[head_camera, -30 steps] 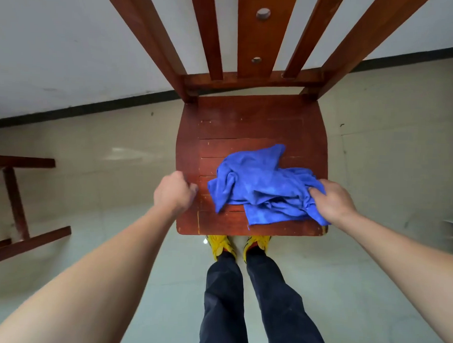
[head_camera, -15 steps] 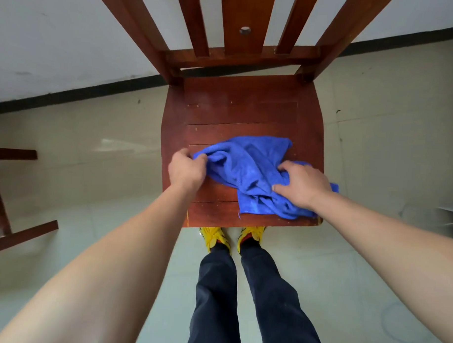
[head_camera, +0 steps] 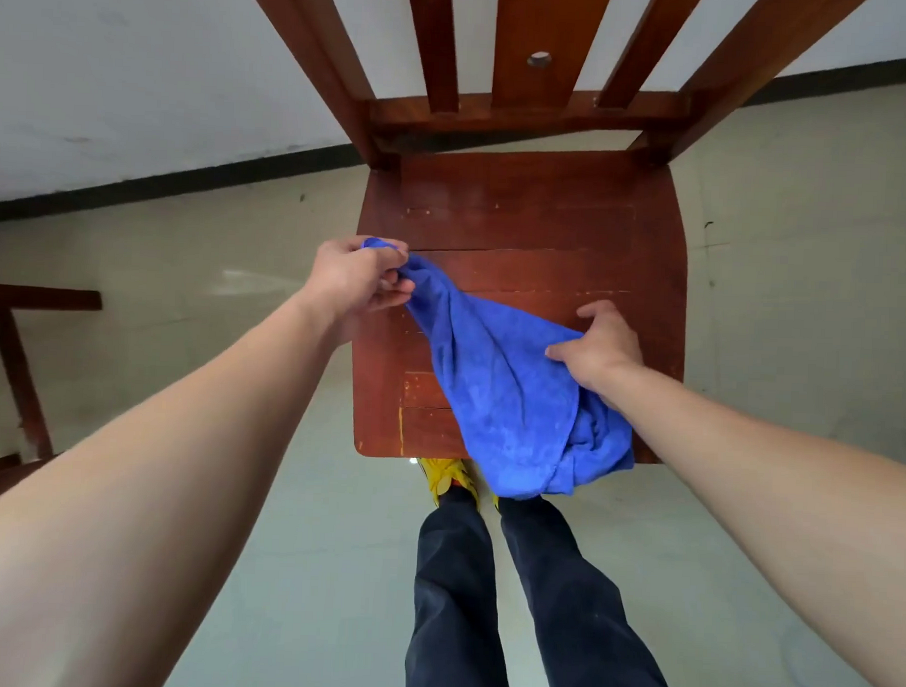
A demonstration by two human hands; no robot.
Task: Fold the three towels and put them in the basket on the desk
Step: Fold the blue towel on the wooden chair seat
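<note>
One blue towel point(head_camera: 505, 396) is bunched and stretched over the seat of a red-brown wooden chair point(head_camera: 522, 217). My left hand point(head_camera: 358, 278) pinches one corner of it at the seat's left edge and holds it up. My right hand point(head_camera: 597, 345) grips the towel's upper right fold, with thumb and a finger spread. The towel's lower end hangs past the seat's front edge. Neither a basket, a desk nor any other towel is in view.
The chair's slatted back point(head_camera: 518, 47) rises in front of me against a white wall. My legs in dark trousers point(head_camera: 508, 602) and yellow shoes point(head_camera: 449, 479) stand at the seat's front. Part of another wooden piece of furniture point(head_camera: 19, 359) stands at the left on the pale floor.
My left hand has taken a corner of the towel and pulled it up and left. The crumpled towel has stretched out, and its lower end now hangs over the seat's front.
</note>
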